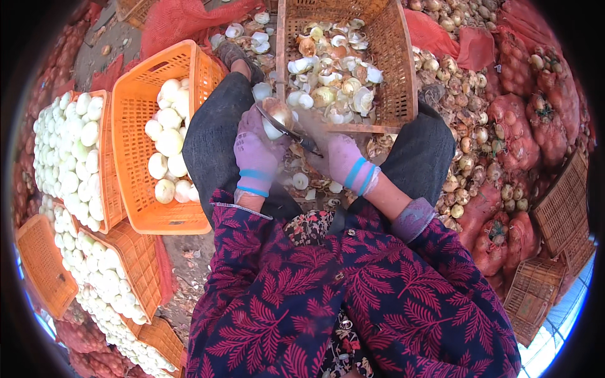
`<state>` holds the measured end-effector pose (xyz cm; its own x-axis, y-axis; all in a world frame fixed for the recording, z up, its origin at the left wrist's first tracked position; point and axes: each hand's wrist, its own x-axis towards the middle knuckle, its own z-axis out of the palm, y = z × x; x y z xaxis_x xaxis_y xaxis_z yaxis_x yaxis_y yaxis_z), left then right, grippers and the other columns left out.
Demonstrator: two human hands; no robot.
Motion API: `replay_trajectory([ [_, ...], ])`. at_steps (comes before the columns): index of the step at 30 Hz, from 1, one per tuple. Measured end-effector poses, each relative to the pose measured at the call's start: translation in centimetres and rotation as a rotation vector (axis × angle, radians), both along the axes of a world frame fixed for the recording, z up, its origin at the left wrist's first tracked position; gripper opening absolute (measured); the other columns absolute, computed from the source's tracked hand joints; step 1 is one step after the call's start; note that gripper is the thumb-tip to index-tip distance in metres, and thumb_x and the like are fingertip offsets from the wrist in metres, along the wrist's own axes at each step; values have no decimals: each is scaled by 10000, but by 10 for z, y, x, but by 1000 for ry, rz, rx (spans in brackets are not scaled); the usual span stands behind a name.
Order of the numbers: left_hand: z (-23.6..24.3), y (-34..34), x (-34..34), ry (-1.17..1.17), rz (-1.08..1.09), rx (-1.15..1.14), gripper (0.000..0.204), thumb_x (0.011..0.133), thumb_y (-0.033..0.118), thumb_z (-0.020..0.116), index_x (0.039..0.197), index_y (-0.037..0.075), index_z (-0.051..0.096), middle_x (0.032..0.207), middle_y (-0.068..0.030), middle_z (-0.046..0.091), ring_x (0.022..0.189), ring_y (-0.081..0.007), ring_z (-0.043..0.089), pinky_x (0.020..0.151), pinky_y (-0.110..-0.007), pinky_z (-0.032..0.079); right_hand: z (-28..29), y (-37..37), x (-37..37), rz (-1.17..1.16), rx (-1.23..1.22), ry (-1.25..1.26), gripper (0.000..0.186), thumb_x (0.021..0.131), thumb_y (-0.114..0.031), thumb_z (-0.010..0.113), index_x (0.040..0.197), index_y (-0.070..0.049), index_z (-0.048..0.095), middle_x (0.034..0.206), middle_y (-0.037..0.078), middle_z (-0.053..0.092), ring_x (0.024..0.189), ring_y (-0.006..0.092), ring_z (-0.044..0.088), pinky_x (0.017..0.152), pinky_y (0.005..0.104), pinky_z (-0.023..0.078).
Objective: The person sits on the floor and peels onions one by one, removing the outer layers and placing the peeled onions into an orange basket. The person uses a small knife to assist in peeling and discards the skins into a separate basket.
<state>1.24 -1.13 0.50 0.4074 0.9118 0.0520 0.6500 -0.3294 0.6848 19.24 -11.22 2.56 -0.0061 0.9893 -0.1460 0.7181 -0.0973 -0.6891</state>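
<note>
My left hand [255, 148], in a lilac glove with blue bands, is closed around a partly peeled onion [276, 113] between my knees. My right hand [337, 157], gloved alike, is closed on a knife [307, 141], whose curved blade lies against the onion. Just beyond, an orange crate [397, 75] holds onion skins and pieces. To my left, a bright orange crate [138, 101] holds peeled white onions [168, 142]. Parts of my right fingers are blurred.
Further left, crates [108, 164] are heaped with white onions, beside another orange crate [44, 258]. To my right lie loose unpeeled onions [466, 164], red mesh sacks [513, 132] of onions and plastic crates [561, 201]. Red netting [164, 28] lies at the top.
</note>
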Motion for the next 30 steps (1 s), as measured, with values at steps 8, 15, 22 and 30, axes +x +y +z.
replay_trajectory([
  [8, -6, 10, 2, -361, 164, -227, 678, 658, 291, 955, 1201, 11, 661, 1078, -141, 711, 1004, -293, 699, 902, -394, 555, -24, 44, 9, -83, -27, 48, 827, 874, -146, 657, 1622, -273, 328, 1036, 297, 711, 984, 468, 691, 891, 530, 556],
  [15, -10, 2, 1, -334, 111, -200, 715, 678, 292, 942, 1256, 16, 625, 1193, -178, 672, 1087, -312, 671, 969, -400, 533, 18, 35, 30, -155, -187, 108, 811, 884, -185, 702, 1611, -231, 345, 1028, 273, 719, 978, 476, 687, 850, 537, 557],
  [22, -1, 4, 10, -85, 46, -149, 707, 675, 219, 864, 1298, 25, 593, 1226, -217, 667, 1114, -420, 649, 960, -470, 531, -2, 15, -3, 9, 107, 1, 936, 852, -137, 684, 1655, -248, 217, 1120, 266, 702, 916, 474, 688, 796, 547, 560],
  [30, -4, 6, 10, -262, 152, -177, 638, 717, 321, 913, 1191, 6, 624, 1028, -188, 711, 940, -356, 701, 836, -422, 555, -17, 42, -5, -66, 79, 160, 834, 849, -88, 624, 1613, -296, 361, 997, 293, 705, 945, 478, 683, 857, 517, 563],
])
